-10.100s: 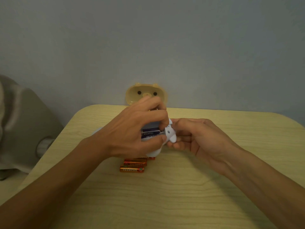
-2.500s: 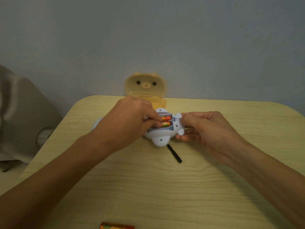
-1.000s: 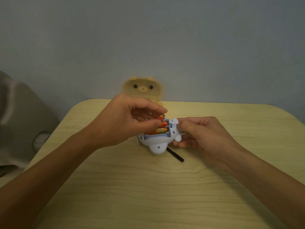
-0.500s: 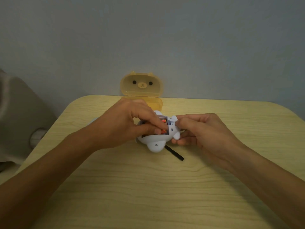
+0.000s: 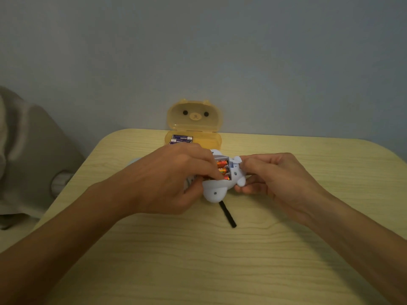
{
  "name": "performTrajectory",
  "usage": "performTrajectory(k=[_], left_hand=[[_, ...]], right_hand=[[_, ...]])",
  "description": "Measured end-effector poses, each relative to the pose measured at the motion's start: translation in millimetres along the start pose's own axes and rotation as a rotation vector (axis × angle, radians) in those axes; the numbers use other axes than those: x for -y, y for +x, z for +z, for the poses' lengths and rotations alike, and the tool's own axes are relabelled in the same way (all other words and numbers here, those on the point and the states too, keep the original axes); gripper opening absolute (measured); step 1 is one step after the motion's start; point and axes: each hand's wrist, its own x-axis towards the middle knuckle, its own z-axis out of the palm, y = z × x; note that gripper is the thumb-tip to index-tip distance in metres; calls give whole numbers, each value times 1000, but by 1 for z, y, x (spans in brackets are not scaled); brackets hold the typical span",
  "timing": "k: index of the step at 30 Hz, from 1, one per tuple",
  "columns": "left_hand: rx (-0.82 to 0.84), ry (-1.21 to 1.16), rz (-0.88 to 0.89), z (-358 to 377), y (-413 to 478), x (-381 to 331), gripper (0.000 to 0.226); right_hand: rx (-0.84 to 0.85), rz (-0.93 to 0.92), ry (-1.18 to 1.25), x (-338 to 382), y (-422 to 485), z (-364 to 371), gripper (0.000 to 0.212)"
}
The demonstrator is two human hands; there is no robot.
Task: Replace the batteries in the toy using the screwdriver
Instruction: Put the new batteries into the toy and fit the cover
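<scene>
Since half a second ago, the left hand has pressed lower over the toy, its fingers now lying flat on the orange batteries in the open compartment instead of curling above them. Three battery ends show side by side at the compartment's right end, just clear of the fingertips. The fingers are pressed together and bear down on the cells; the thumb is tucked under the toy's near side.

Opposite, the right hand pinches the toy's right end, thumb on top near a small rounded ear and the other fingers curled beneath. The white toy lies belly-up, held just above the tabletop near its far middle.

Poking out from under the toy toward the viewer, a black screwdriver lies on the wood, angled to the right.

Behind the hands, a yellow bear-faced box stands open against the wall, lid upright, and two blue cells lie in its tray. At the left edge, a grey chair stands beside the table.
</scene>
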Motion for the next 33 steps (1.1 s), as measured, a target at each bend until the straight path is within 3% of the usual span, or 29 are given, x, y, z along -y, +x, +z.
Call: performTrajectory(k=[5,8,11,14,17,20,23,25,33], left_hand=[[-142,-97,-199,-26,-19,35,28],[-30,-15,-338,-41,-39,66,29],[127,35,-473,-43,-58,83,56],[246,-44,-508,-41,-68,89,69],[284,-55,-500,-39,-68,89,64],[200,-41,-496,-41,-59,82,59],[-85,-187,-474,-43,-47,63,60],[-185,-256,-403,-38,-34,41,63],[-230,-263,-319,2,-3,-1,66]], right_hand=[[-13,6,2,-2,1,0,17],[-7,-3,9,-2,0,1,17],[-5,-11,-13,-2,0,3,17],[-3,-12,-32,-2,0,5,18],[-1,-15,-33,-2,-2,6,19],[13,-16,-37,-1,-3,6,19],[31,-17,-42,-2,-4,6,19],[41,-18,-49,-2,-4,6,19],[78,-3,-30,1,-8,7,20]])
